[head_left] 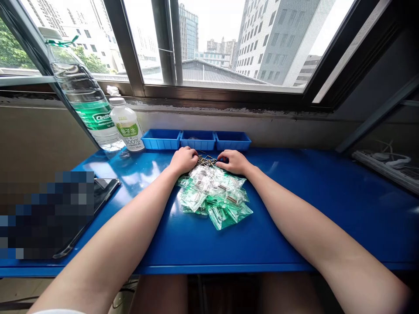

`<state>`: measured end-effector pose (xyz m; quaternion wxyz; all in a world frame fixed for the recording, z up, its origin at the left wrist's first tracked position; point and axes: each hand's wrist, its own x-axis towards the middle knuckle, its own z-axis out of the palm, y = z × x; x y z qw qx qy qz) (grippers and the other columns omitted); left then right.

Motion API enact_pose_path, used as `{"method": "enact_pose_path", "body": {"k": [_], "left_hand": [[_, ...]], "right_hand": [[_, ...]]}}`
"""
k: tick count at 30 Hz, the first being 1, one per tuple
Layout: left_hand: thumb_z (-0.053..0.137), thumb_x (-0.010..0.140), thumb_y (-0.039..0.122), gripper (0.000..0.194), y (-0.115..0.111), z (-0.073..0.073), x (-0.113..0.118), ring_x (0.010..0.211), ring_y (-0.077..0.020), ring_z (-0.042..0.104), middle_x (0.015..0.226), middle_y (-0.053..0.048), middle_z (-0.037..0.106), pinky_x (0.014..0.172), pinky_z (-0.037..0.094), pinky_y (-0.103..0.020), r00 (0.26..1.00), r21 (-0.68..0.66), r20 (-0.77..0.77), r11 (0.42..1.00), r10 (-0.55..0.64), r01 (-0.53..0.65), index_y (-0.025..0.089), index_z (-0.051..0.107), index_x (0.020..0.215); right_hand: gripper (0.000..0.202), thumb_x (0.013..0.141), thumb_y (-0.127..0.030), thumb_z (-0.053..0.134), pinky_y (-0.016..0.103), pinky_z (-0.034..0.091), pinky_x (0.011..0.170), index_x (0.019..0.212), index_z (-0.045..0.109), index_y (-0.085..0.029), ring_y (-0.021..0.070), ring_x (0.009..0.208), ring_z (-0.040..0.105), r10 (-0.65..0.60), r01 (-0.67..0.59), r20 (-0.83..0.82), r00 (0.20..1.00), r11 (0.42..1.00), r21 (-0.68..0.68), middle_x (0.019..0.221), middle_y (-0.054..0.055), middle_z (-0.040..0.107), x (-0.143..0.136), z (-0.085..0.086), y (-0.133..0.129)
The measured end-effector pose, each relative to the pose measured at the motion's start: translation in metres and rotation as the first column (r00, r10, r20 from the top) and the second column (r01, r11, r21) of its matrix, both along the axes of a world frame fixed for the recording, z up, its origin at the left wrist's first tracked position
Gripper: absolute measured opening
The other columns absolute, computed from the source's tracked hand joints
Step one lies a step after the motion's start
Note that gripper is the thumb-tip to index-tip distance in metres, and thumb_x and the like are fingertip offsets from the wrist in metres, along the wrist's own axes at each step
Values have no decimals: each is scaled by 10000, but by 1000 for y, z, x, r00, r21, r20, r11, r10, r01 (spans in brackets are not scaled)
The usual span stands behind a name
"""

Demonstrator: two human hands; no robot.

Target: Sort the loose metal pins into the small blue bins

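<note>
Okay, both hands were at the loose metal pieces (207, 161), one per side. Left hand (183, 160) sat at the pile's left edge, fingers bent down; right hand (234, 161) curled in from the right, thumb and fingers near the pieces. Grip: neither looked clenched hard, but couldn't tell if either had a piece pinched, fingertips too small and partly hidden.

Pile lay on the blue table (203, 253), just in front of the middle bin (196, 143), up against the far edge of the clear and green plastic packets (225, 198). Some packets had metal parts inside. Left bin (160, 140) and right bin (233, 141) flanked the middle one.

Handling, my read: low, light fingertips suited this best, sides of the hands as fences so thin pieces didn't roll. Small amounts beat a big handful. Main risk was the packets: slick film right beside the pile, easy to drag along or lose a piece under. Wrists needed to ride clear of them. Bottles (127, 126) stood left of the bins, outside the working spot.
</note>
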<state>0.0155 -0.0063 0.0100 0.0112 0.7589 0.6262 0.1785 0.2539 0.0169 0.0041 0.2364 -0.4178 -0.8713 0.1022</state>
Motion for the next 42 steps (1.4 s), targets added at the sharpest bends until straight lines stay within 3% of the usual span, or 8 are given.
{"method": "enact_pose_path", "body": {"k": [5, 10, 12, 15, 21, 27, 36, 42], "left_hand": [[419, 884, 291, 378, 0, 0, 0, 1095, -280, 603, 1115, -99, 688, 981, 472, -396, 1000, 2, -2, 1000, -2, 2, 197, 758, 1021], [419, 884, 290, 384, 0, 0, 0, 1097, -276, 604, 1117, -98, 689, 986, 471, -393, 1000, 5, -12, 1000, -4, 4, 194, 758, 1036], [421, 883, 288, 382, 0, 0, -1, 1099, -273, 604, 1121, -96, 690, 988, 471, -389, 1000, 4, -14, 1000, -2, 2, 195, 758, 1037], [424, 880, 287, 377, 1, -1, -1, 1107, -275, 602, 1120, -97, 691, 992, 472, -389, 1000, 7, -8, 1000, -4, 4, 193, 759, 1026], [421, 878, 291, 378, 1, -2, -1, 1102, -276, 605, 1111, -98, 692, 996, 475, -394, 1000, 12, 1, 1000, -9, 9, 194, 760, 1015], [414, 881, 296, 385, 0, -1, -1, 1119, -277, 597, 1127, -94, 692, 994, 474, -393, 1000, 10, 2, 1000, -8, 8, 204, 758, 1027], [418, 877, 287, 381, 1, -1, -2, 1103, -278, 600, 1114, -96, 688, 997, 475, -388, 1000, 4, -4, 1000, -11, 11, 204, 761, 1021], [423, 876, 292, 380, 0, 0, -1, 1096, -279, 600, 1120, -94, 688, 993, 478, -388, 1000, 0, 6, 1000, -5, 5, 205, 763, 1021]], "right_hand": [[197, 806, -365, 668, 263, 363, 624, 877, 711, -186, 147, 722, 567, -51, 51, 31, 998, 998, -23, 824, 32, 674, -1, 0, 0], [492, 881, -425, 596, 263, 350, 607, 1333, 593, -231, 147, 697, 563, -81, 85, 52, 995, 992, -91, 839, 11, 673, -3, 2, -1], [479, 904, -433, 568, 262, 359, 629, 1360, 600, -290, 154, 759, 587, -56, 66, 104, 993, 994, -92, 943, 26, 684, -4, 2, -1], [377, 908, -437, 570, 264, 374, 651, 1236, 710, -317, 155, 793, 601, -45, 57, 131, 990, 995, -87, 1025, 40, 678, -4, 1, 0], [224, 856, -342, 656, 262, 401, 634, 978, 810, -235, 133, 689, 583, -46, 43, -39, 998, 996, -75, 871, 41, 692, -3, -7, 7], [175, 793, -310, 671, 270, 429, 644, 808, 791, -184, 155, 687, 602, -3, -17, -186, 983, 995, -103, 785, 50, 710, -1, -8, 9], [129, 647, -253, 600, 256, 327, 518, 577, 656, -160, 99, 504, 426, -151, -6, -455, 877, 946, -325, 501, -17, 535, 1, 0, 5], [149, 610, -303, 698, 268, 393, 560, 604, 729, -157, 132, 559, 523, -119, -63, -456, 882, 929, -363, 576, 26, 645, 1, 0, 4]]}}
